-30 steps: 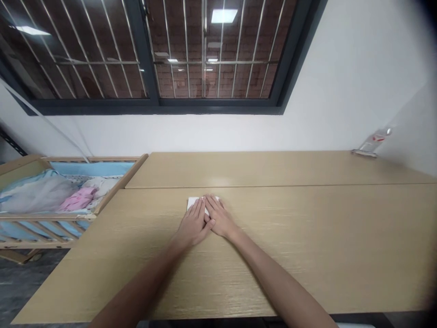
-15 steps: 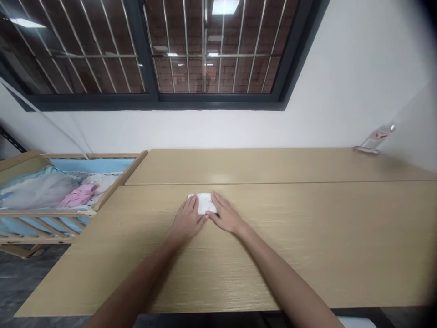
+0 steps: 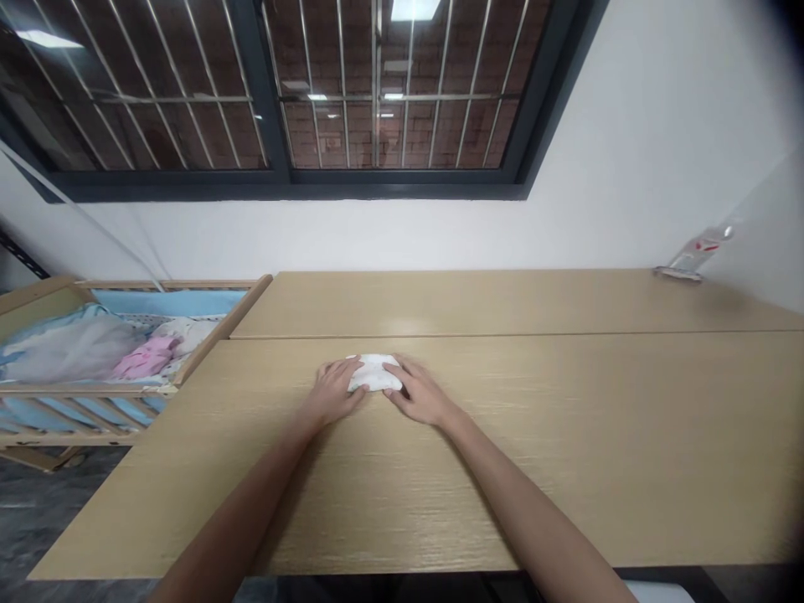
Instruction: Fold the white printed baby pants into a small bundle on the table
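Observation:
A small white folded piece [image 3: 375,373], soft-looking like a cloth or a paper tissue, lies on the wooden table [image 3: 565,435] before me. My left hand [image 3: 332,392] grips its left end, fingers curled over the top edge and thumb at the lower corner. At the right end, my right hand [image 3: 420,392] pinches it in the same way, thumb below and fingers above. The middle of the white piece bulges a little between the hands. Which exact kind of item it is, I cannot tell.
Left of the table stands a wooden crib [image 3: 219,335] with blue lining, bedding and a pink cloth [image 3: 147,358]. A clear bottle-like item [image 3: 697,251] is at the back right corner. A barred window [image 3: 402,180] is in the wall behind.
My hands lay flat over the white piece's ends; now the fingers are curled round them. The left hand has shifted slightly left, and the piece has bunched up a little.

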{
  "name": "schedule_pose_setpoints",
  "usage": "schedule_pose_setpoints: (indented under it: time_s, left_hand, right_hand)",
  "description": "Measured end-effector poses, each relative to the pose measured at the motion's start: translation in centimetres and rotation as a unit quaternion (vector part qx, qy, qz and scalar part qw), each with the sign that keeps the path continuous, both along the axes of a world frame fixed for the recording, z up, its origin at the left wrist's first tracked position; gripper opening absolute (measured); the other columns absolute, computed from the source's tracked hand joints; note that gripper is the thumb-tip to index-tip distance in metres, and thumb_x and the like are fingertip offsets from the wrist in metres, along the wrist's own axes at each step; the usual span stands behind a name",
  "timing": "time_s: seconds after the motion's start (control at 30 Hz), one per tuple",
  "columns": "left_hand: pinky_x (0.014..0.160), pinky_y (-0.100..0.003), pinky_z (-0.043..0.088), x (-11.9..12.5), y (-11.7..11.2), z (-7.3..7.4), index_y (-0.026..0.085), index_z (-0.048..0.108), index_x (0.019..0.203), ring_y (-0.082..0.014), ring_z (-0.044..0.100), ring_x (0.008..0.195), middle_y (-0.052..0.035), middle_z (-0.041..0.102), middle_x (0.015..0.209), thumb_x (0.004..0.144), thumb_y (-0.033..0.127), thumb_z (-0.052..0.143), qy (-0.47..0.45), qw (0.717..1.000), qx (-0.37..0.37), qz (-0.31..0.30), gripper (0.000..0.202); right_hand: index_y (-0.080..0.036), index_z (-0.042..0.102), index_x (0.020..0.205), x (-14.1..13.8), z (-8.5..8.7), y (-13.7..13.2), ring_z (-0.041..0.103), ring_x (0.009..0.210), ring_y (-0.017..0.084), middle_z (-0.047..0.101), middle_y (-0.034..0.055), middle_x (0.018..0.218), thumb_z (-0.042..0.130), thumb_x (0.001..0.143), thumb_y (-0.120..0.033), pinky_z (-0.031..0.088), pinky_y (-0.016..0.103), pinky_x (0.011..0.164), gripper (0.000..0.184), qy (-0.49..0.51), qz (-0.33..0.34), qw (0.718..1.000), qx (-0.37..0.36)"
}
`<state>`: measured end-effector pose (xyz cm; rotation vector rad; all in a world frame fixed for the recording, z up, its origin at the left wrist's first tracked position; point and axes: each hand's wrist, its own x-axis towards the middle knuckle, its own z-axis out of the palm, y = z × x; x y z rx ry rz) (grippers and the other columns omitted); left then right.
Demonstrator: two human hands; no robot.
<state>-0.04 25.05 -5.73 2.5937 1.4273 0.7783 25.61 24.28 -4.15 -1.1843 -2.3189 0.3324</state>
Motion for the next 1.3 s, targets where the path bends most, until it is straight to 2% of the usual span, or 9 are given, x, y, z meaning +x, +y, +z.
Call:
schedule_pose_setpoints:
  time_s: [0.2, 0.3, 0.37, 0.47, 0.6, 0.7, 0.93, 1.1, 1.3]
  left_hand:
    - [0.112, -0.047, 0.031, -0.6, -0.1, 0.4, 0.024, 0.063, 0.121, -0.0268, 0.058, 0.127, -0.0102, 0.067, 0.134, 0.096, 0.041, 0.058, -0.097, 0.995, 0.007, -0.027, 0.030]
    - [0.105, -0.045, 0.036, -0.4, -0.4, 1.0, 0.023, 0.066, 0.112, -0.0257, 0.061, 0.115, -0.0089, 0.073, 0.116, 0.100, 0.039, 0.050, -0.130, 0.991, 0.006, -0.012, 0.025]
    - [0.099, -0.042, 0.041, 0.0, -0.8, 1.6, 0.022, 0.067, 0.107, -0.0251, 0.063, 0.106, -0.0086, 0.073, 0.106, 0.100, 0.042, 0.049, -0.156, 0.988, -0.001, -0.003, 0.028]
    - [0.090, -0.037, 0.045, 0.4, -1.6, 2.5, 0.022, 0.067, 0.100, -0.0231, 0.063, 0.097, -0.0070, 0.072, 0.098, 0.100, 0.044, 0.048, -0.198, 0.980, -0.024, 0.004, 0.029]
    - [0.073, -0.031, 0.046, 0.3, -2.2, 3.0, 0.020, 0.067, 0.092, -0.0202, 0.062, 0.081, -0.0044, 0.070, 0.087, 0.099, 0.050, 0.049, -0.263, 0.961, -0.078, 0.037, 0.035]
    - [0.061, -0.028, 0.043, -0.3, -1.8, 2.7, 0.018, 0.066, 0.088, -0.0181, 0.060, 0.069, -0.0033, 0.067, 0.078, 0.096, 0.059, 0.048, -0.313, 0.939, -0.126, 0.063, 0.045]
    - [0.057, -0.028, 0.048, 0.0, -1.2, 1.7, 0.014, 0.060, 0.111, -0.0181, 0.065, 0.063, -0.0062, 0.073, 0.080, 0.089, 0.061, 0.055, -0.361, 0.897, -0.251, 0.043, 0.052]
    - [0.054, -0.029, 0.046, 0.7, -2.6, 1.3, 0.019, 0.050, 0.129, -0.0185, 0.063, 0.058, 0.0000, 0.071, 0.072, 0.086, 0.038, 0.061, -0.292, 0.910, -0.292, 0.021, 0.048]
    - [0.064, -0.033, 0.043, 0.7, -3.1, 1.6, 0.018, 0.043, 0.138, -0.0244, 0.068, 0.073, -0.0027, 0.069, 0.080, 0.093, 0.034, 0.050, -0.095, 0.974, -0.186, 0.084, 0.048]
  right_hand:
    - [-0.024, 0.065, 0.126, -0.2, 0.3, 0.3, 0.034, 0.149, 0.032, 0.049, 0.0118, 0.154, 0.049, 0.102, -0.046, 0.028, 0.057, 0.122, 0.036, 0.102, 0.026, 0.994, 0.030]
    - [-0.024, 0.063, 0.121, -0.6, 0.4, 0.2, 0.055, 0.130, 0.031, 0.065, 0.0122, 0.132, 0.049, 0.101, -0.051, 0.043, 0.053, 0.110, 0.037, 0.192, 0.007, 0.981, -0.013]
    - [-0.023, 0.061, 0.114, -1.0, 0.3, 0.0, 0.066, 0.102, 0.027, 0.070, 0.0083, 0.107, 0.048, 0.101, -0.054, 0.054, 0.044, 0.091, 0.036, 0.262, -0.019, 0.962, -0.072]
    - [-0.024, 0.056, 0.106, -1.7, 0.3, -0.3, 0.064, 0.078, 0.020, 0.066, 0.0018, 0.087, 0.054, 0.097, -0.058, 0.053, 0.033, 0.070, 0.035, 0.358, -0.021, 0.922, -0.147]
    - [-0.027, 0.046, 0.121, -2.2, 1.1, -0.9, 0.066, 0.080, 0.019, 0.069, 0.0008, 0.093, 0.073, 0.086, -0.053, 0.053, 0.032, 0.072, 0.051, 0.441, 0.031, 0.859, -0.257]
    - [-0.029, 0.043, 0.130, -2.3, 1.8, -1.3, 0.067, 0.086, 0.019, 0.071, 0.0024, 0.103, 0.084, 0.075, -0.045, 0.055, 0.034, 0.078, 0.071, 0.450, 0.040, 0.839, -0.303]
    - [-0.027, 0.041, 0.129, -2.4, 0.9, 0.0, 0.068, 0.072, 0.020, 0.071, -0.0009, 0.083, 0.084, 0.071, -0.044, 0.056, 0.034, 0.065, 0.074, 0.540, -0.131, 0.784, -0.275]
    - [-0.024, 0.043, 0.125, -1.7, -0.7, 0.9, 0.073, 0.088, 0.025, 0.074, 0.0073, 0.097, 0.080, 0.074, -0.046, 0.060, 0.042, 0.079, 0.066, 0.507, -0.171, 0.809, -0.244]
    - [-0.023, 0.051, 0.117, -1.5, -1.6, 1.2, 0.072, 0.103, 0.025, 0.069, 0.0157, 0.125, 0.077, 0.077, -0.048, 0.058, 0.046, 0.093, 0.054, 0.434, -0.099, 0.870, -0.212]
